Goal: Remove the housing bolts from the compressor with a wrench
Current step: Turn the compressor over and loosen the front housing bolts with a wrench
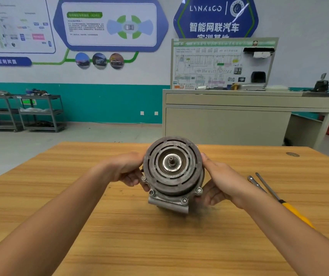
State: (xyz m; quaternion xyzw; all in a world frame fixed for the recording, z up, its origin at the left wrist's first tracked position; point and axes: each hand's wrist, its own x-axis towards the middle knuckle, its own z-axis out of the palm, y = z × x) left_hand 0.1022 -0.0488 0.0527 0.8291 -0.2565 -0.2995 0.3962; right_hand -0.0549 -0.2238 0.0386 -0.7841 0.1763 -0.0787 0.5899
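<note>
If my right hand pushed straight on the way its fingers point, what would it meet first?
The compressor: the right hand grips its side, fingers aimed inward, with nothing visible between them.

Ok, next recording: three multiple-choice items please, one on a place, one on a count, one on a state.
1. The yellow-handled tool lies where, from the compressor? A left; B right; C on top.
2. How many bolt heads show on its near flange? A two; B four; C six.
3. The left hand and right hand? A both grip the compressor; B one holds a wrench; C both idle.
Answers: 1 B, it lies beyond the right hand. 2 B, four ring the lower rim. 3 A, the hands clasp its two sides.
</note>
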